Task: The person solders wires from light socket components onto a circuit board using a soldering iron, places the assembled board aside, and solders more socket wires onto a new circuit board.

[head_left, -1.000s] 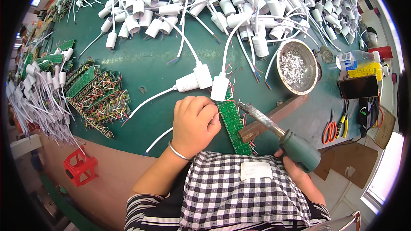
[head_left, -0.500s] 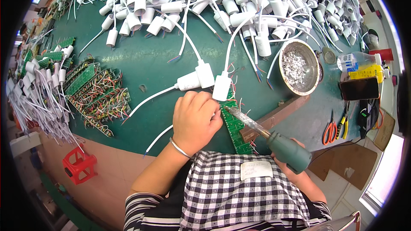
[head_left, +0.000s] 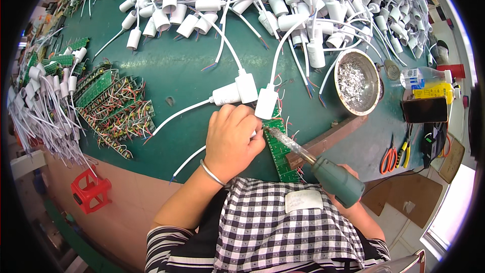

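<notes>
A: Who holds what at the green workbench?

B: The right hand grips a green-handled soldering iron — its tip angled down to a green circuit-board strip. The left hand is curled beside the strip's left edge, with something pale at the fingertips; what it pinches, one cannot tell.

A: And the board?

B: In front of the apron, running away from it, a brown bar at its right edge. A white lamp holder lies by the far end.

A: Which step is this?

B: Soldering at a point near the left fingertips, by the look of it — though whether the tip touches or hovers is too small to tell.

A: What does the next move call for?

B: A steady tip, a board that does not slip, and fingers clear of the hot metal, I'd judge.
</notes>
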Tool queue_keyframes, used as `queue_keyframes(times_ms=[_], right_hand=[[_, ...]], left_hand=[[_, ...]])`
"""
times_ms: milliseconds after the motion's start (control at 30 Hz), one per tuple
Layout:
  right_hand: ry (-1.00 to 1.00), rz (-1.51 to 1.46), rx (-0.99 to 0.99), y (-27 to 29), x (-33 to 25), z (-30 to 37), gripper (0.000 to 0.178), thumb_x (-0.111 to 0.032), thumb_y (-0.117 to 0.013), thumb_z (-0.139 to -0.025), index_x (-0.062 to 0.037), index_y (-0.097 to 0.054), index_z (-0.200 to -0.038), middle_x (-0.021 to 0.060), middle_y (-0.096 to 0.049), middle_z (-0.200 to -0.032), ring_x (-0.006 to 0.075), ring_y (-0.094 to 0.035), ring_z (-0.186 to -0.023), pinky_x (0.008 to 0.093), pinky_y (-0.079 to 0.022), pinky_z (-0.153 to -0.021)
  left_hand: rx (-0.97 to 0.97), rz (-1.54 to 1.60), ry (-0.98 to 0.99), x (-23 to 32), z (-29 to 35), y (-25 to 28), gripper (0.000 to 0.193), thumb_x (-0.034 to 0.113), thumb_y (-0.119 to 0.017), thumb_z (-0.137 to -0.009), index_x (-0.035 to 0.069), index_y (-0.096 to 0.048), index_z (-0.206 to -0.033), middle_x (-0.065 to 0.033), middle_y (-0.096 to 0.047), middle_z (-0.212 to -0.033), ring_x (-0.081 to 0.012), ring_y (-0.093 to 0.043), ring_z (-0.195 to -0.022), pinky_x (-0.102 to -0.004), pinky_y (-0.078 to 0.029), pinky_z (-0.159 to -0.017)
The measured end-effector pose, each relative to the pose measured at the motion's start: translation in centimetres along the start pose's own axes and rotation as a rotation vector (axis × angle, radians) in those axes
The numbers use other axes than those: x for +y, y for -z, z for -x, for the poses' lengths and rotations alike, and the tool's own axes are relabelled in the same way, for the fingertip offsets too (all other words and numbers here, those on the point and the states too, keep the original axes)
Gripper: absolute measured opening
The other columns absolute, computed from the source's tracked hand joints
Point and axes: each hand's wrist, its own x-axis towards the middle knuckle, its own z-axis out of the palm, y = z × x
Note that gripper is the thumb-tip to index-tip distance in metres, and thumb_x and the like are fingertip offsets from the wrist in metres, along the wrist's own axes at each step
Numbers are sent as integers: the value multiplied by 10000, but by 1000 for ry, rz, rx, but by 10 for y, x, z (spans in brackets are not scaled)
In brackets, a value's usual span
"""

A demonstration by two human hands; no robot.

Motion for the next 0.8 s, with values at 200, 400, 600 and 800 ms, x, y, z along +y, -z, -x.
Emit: queue_keyframes(times_ms=[200, 400, 600, 800], right_hand=[[-51, -58, 5, -2, 6, 2, 333, -86, -666, -652, -24, -584, -969, 126, -609, -855, 287, -606, -738, 350, -513, -702], [-410, -428, 182, -3, -1, 22, 369, -89, -608, -729, 13, -512, -1070, 115, -618, -829, 213, -613, -699, 309, -498, -675], [-396, -525, 164, -8, 13, 36, 569, -416, -520, -889, -28, -419, -1293, 45, -536, -844, 139, -490, -798, 271, -394, -750], [-384, -619, 232, -11, 14, 36, 575, -413, -552, -875, -24, -425, -1279, 55, -540, -821, 139, -495, -783, 266, -392, -731]], left_hand=[[-6, -9, 9, 1, 0, 0, 137, 68, -645, -596, 86, -548, -691, -35, -516, -794, -247, -482, -765, -359, -361, -665], [-10, -23, 11, 1, 0, 1, 139, 76, -651, -605, 87, -539, -687, -37, -512, -784, -249, -479, -761, -361, -361, -667], [-9, -22, -11, 2, -1, 0, 144, 70, -652, -608, 85, -535, -690, -42, -507, -779, -258, -474, -757, -364, -367, -668], [5, -54, -20, 4, 1, 0, 132, 72, -638, -626, 82, -524, -693, -42, -506, -782, -252, -472, -751, -369, -365, -663]])
